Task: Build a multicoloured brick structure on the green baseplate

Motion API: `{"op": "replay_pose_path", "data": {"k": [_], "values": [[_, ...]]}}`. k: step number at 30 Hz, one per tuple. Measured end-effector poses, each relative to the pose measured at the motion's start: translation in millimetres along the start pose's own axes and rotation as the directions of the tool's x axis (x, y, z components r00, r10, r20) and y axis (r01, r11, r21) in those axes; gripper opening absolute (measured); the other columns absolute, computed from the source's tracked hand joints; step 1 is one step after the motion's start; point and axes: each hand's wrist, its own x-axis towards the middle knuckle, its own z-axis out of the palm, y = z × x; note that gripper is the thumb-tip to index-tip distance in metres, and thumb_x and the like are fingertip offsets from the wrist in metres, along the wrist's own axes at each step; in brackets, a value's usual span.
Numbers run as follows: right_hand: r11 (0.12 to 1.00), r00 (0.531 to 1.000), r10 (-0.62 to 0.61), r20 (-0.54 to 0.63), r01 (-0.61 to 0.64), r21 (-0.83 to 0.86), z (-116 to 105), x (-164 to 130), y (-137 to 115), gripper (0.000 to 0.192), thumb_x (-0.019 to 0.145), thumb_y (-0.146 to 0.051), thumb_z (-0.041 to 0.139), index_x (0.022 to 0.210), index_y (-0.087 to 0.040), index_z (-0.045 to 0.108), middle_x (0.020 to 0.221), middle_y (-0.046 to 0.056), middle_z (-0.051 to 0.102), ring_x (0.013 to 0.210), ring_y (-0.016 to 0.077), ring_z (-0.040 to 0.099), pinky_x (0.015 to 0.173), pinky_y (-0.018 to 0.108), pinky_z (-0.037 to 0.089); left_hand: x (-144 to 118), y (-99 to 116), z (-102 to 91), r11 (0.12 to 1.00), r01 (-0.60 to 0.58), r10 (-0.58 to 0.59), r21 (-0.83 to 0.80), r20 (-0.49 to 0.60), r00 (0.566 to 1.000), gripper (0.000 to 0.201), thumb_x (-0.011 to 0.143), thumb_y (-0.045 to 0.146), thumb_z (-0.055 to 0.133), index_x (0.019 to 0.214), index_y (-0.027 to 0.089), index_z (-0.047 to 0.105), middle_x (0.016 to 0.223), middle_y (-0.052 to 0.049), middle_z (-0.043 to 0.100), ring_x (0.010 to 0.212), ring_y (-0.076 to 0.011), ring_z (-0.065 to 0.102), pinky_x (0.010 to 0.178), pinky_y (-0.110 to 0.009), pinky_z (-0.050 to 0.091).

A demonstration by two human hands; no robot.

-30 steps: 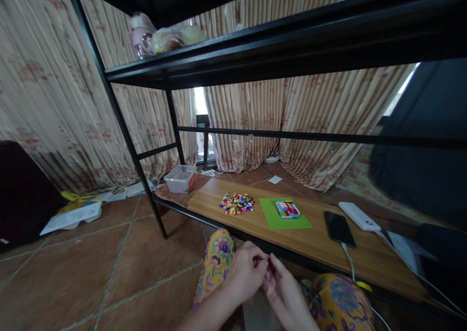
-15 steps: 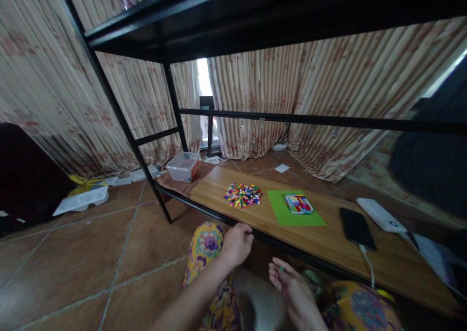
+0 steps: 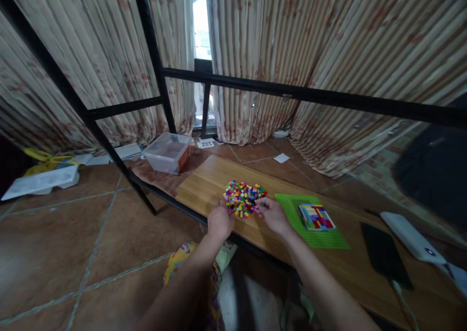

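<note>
A pile of small multicoloured toy bricks [image 3: 242, 198] lies on the wooden board. At its near left edge is my left hand [image 3: 221, 222], with its fingers curled; whatever they hold, if anything, is hidden. From the right, my right hand [image 3: 274, 215] reaches to the pile's edge, its fingers pinched together around a small dark green brick [image 3: 264, 205]. Beyond that hand, a green baseplate [image 3: 292, 204] carries a flat block built of coloured bricks [image 3: 317, 217].
A clear plastic box [image 3: 166, 153] stands on the board's left end. A black phone [image 3: 386, 255] with a cable and a white power bank [image 3: 412, 236] lie at the right. Black metal rails [image 3: 255, 83] cross behind the board [image 3: 204, 175], with curtains beyond.
Both hands have moved from above my knees up to the brick pile, the right one bringing its green brick along. My view has shifted closer and tilted down.
</note>
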Motion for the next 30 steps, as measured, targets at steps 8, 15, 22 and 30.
{"op": "replay_pose_path", "data": {"k": [8, 15, 22, 30], "values": [[0.972, 0.995, -0.074, 0.069, 0.088, -0.220, 4.9, 42.5, 9.5, 0.019, 0.068, -0.022, 0.067, 0.085, -0.023, 0.075, 0.072, 0.002, 0.072, 0.068, 0.0187, 0.063, 0.066, 0.031, 0.047, -2.0, 4.6, 6.7, 0.999, 0.007, -0.008, 0.037, 0.010, 1.000, 0.035, 0.086, 0.019, 0.051, 0.120, 0.012, 0.056, 0.116, -0.016, 0.062, 0.108, -0.0271, 0.060, 0.089, -0.032, 0.046], [0.972, 0.992, -0.124, 0.031, 0.128, -0.197, -10.8, 10.3, -5.2, 0.018, 0.069, -0.027, 0.068, 0.084, -0.021, 0.075, 0.081, 0.005, 0.073, 0.078, 0.0210, 0.064, 0.076, 0.034, 0.046, -4.1, 3.9, 0.9, 0.967, 0.032, -0.046, -0.253, -0.052, 0.998, 0.026, 0.084, 0.019, 0.054, 0.105, 0.015, 0.070, 0.102, -0.011, 0.065, 0.087, -0.0206, 0.064, 0.082, -0.031, 0.047], [0.999, 0.999, -0.046, 0.023, 0.045, 0.020, -4.8, -42.8, -29.6, 0.041, 0.066, -0.052, 0.072, 0.090, -0.019, 0.073, 0.080, 0.006, 0.074, 0.067, 0.0178, 0.065, 0.062, 0.030, 0.048, -4.4, 23.9, 14.6, 0.490, -0.059, 0.041, -0.870, -0.045, 0.998, 0.018, 0.073, 0.024, 0.069, 0.087, 0.015, 0.073, 0.087, -0.005, 0.067, 0.071, -0.0141, 0.060, 0.068, -0.025, 0.049], [0.986, 0.998, -0.020, -0.051, 0.028, 0.162, -5.5, -57.5, -52.2, 0.041, 0.054, -0.045, 0.083, 0.083, -0.018, 0.075, 0.079, 0.006, 0.074, 0.070, 0.0176, 0.063, 0.063, 0.029, 0.047, -23.2, 61.0, 19.4, 0.528, -0.263, 0.163, -0.807, -0.207, 0.965, 0.024, 0.076, 0.011, 0.059, 0.094, 0.017, 0.073, 0.092, -0.005, 0.064, 0.083, -0.0149, 0.062, 0.077, -0.026, 0.051]]}}
